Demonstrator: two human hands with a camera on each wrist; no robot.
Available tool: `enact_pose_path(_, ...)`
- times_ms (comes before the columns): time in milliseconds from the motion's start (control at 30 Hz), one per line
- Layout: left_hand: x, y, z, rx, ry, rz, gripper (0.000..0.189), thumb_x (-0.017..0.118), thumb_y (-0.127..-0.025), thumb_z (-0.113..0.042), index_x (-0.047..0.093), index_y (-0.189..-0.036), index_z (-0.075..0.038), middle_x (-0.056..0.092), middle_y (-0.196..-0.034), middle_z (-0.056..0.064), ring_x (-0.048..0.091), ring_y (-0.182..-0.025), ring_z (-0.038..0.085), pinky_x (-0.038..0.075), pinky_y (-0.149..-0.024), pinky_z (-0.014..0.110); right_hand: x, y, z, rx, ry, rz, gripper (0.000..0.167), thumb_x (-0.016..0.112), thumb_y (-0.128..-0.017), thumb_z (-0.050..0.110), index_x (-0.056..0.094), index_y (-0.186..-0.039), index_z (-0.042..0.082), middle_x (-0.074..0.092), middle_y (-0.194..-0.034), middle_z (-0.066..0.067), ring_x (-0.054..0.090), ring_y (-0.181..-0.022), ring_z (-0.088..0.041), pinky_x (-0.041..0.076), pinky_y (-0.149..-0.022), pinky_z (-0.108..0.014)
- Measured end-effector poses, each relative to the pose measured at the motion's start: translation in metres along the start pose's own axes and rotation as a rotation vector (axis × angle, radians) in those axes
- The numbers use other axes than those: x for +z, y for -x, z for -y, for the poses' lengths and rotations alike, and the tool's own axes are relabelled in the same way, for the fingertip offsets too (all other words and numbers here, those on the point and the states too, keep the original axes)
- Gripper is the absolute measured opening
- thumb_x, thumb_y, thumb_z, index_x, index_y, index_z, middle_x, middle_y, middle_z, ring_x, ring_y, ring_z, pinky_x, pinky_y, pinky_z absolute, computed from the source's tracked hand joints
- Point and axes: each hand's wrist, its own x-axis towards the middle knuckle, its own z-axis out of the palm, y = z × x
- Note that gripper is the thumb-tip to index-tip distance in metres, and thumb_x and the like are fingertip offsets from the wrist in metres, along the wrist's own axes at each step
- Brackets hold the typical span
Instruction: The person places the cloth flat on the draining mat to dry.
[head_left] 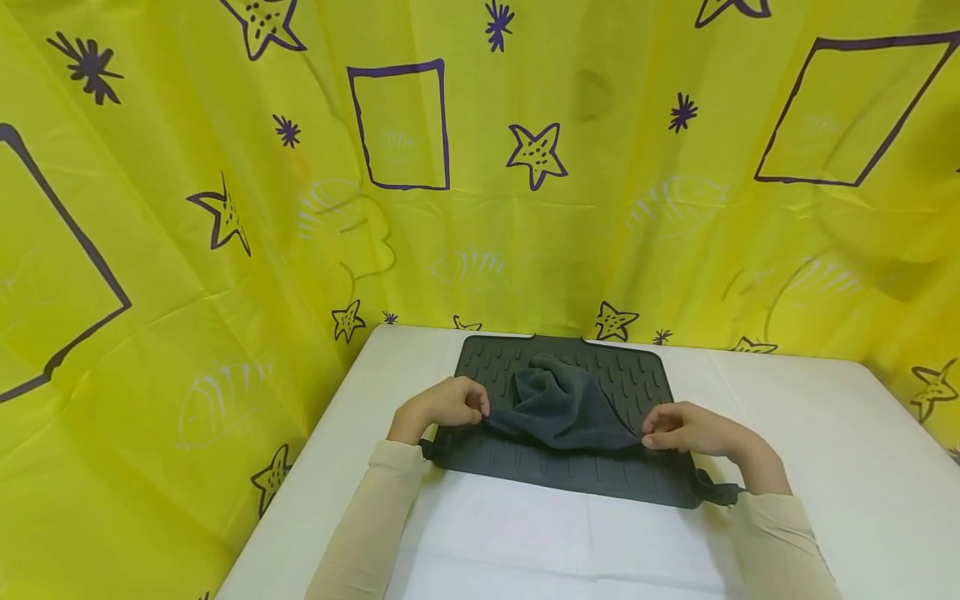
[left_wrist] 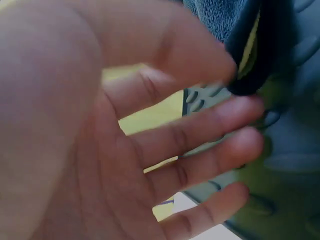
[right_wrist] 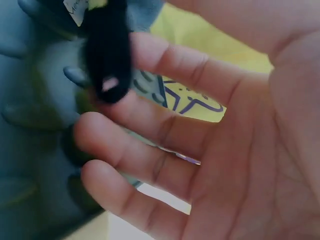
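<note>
A dark blue-grey cloth (head_left: 561, 408) lies bunched on a dark green-grey ridged mat (head_left: 637, 483), its near edge drawn out between the two hands. My left hand (head_left: 444, 403) pinches the cloth's left corner between thumb and forefinger. In the left wrist view, the other fingers (left_wrist: 200, 155) extend loosely over the mat, and the cloth (left_wrist: 212, 17) shows a fuzzy face with a dark border. At the opposite corner, my right hand (head_left: 693, 429) pinches the cloth; a dark border strip (right_wrist: 107, 55) shows at its fingertips. A pale label (right_wrist: 75, 11) sits beside that strip.
The mat rests on a white table (head_left: 810, 417). A yellow curtain (head_left: 480, 225) printed with stars and frames hangs behind and along the left. Dark straps (head_left: 716, 490) circle both wrists, close to the mat's near side.
</note>
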Motion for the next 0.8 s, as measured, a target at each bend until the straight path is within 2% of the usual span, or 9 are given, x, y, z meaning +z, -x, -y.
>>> enact_pose_path(100, 0.003, -0.003, -0.001, 0.002, -0.004, -0.029, 0.012, 0.063, -0.096, -0.012, 0.073, -0.091, -0.016, 0.07, -0.09, -0.002, 0.058, -0.081, 0.014, 0.049, -0.076, 0.031, 0.004, -0.003, 0.003, 0.043, 0.023, -0.022, 0.025, 0.066, -0.099, 0.027, 0.065, -0.109, 0.004, 0.063, -0.094, -0.006, 0.056, -0.086, -0.021, 0.05, -0.072, -0.037)
enact_pose_path(233, 0.009, -0.008, -0.004, -0.004, -0.037, -0.074, 0.014, 0.062, -0.099, -0.021, 0.072, -0.09, -0.016, 0.068, -0.083, -0.004, 0.056, -0.074, 0.011, 0.046, -0.069, 0.027, 0.008, -0.008, 0.01, 0.079, 0.03, -0.054, 0.027, 0.064, -0.1, 0.027, 0.064, -0.107, 0.001, 0.06, -0.089, -0.006, 0.057, -0.078, -0.022, 0.049, -0.067, -0.036)
enact_pose_path(400, 0.015, -0.012, -0.007, -0.031, -0.067, -0.104, 0.009, 0.062, -0.1, -0.017, 0.066, -0.092, -0.014, 0.067, -0.074, -0.002, 0.058, -0.065, 0.01, 0.043, -0.062, 0.025, 0.012, -0.012, 0.014, 0.108, 0.035, -0.054, 0.024, 0.067, -0.098, 0.023, 0.063, -0.104, 0.001, 0.056, -0.081, -0.004, 0.056, -0.067, -0.021, 0.048, -0.061, -0.034)
enact_pose_path(533, 0.018, -0.011, -0.009, -0.056, -0.057, -0.127, 0.004, 0.064, -0.099, -0.015, 0.064, -0.097, -0.012, 0.069, -0.074, 0.001, 0.062, -0.064, 0.01, 0.044, -0.061, 0.025, 0.014, -0.014, 0.013, 0.104, 0.014, -0.045, 0.024, 0.071, -0.095, 0.02, 0.061, -0.105, 0.0, 0.059, -0.082, -0.004, 0.056, -0.069, -0.019, 0.049, -0.061, -0.032)
enact_pose_path(667, 0.016, -0.011, -0.008, -0.068, -0.028, -0.125, 0.006, 0.066, -0.097, -0.015, 0.062, -0.101, -0.011, 0.068, -0.074, 0.0, 0.061, -0.064, 0.011, 0.045, -0.062, 0.025, 0.014, -0.015, 0.011, 0.082, -0.015, -0.04, 0.024, 0.072, -0.094, 0.016, 0.059, -0.104, -0.001, 0.058, -0.079, -0.003, 0.055, -0.071, -0.018, 0.05, -0.062, -0.031)
enact_pose_path(800, 0.01, -0.009, -0.006, -0.071, 0.039, -0.087, 0.01, 0.068, -0.095, -0.013, 0.062, -0.102, -0.011, 0.067, -0.072, 0.0, 0.062, -0.064, 0.013, 0.047, -0.062, 0.026, 0.01, -0.012, 0.009, 0.045, -0.035, -0.03, 0.022, 0.072, -0.093, 0.015, 0.057, -0.101, 0.0, 0.053, -0.072, 0.001, 0.051, -0.067, -0.014, 0.046, -0.061, -0.028)
